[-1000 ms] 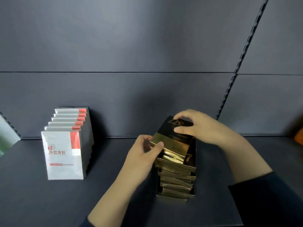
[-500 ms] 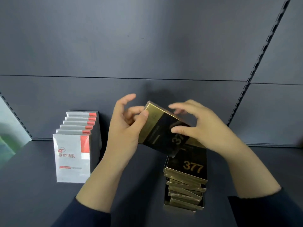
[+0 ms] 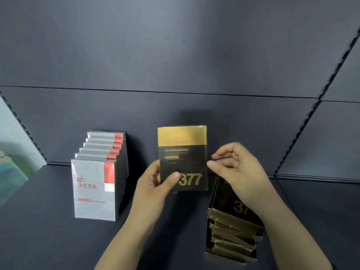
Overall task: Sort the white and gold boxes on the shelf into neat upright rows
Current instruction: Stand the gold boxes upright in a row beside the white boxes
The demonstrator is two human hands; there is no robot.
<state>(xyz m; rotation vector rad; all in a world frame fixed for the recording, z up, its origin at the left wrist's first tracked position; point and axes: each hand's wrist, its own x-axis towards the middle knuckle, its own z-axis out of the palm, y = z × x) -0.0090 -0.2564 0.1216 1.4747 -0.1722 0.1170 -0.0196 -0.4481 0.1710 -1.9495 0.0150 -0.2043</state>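
A black and gold box (image 3: pixel 183 158) marked 377 stands upright in mid-air above the shelf, its front facing me. My left hand (image 3: pixel 155 190) grips its lower left corner, thumb on the front. My right hand (image 3: pixel 235 172) hovers just right of the box with fingers curled and apart, not touching it. Below my right hand lies an untidy flat stack of gold boxes (image 3: pixel 231 230). At the left, several white boxes (image 3: pixel 95 190) with red patches stand upright in a row running back to the wall.
The dark shelf board (image 3: pixel 48 240) ends at a dark back panel (image 3: pixel 175 55). A slotted upright (image 3: pixel 303 121) runs diagonally at the right. A pale green object (image 3: pixel 9 172) sits at the far left edge. Bare shelf lies between the white row and the gold stack.
The top gold box was lifted off the stack, turned upright and moved left. My right hand has let go of it; my left hand now holds it alone.
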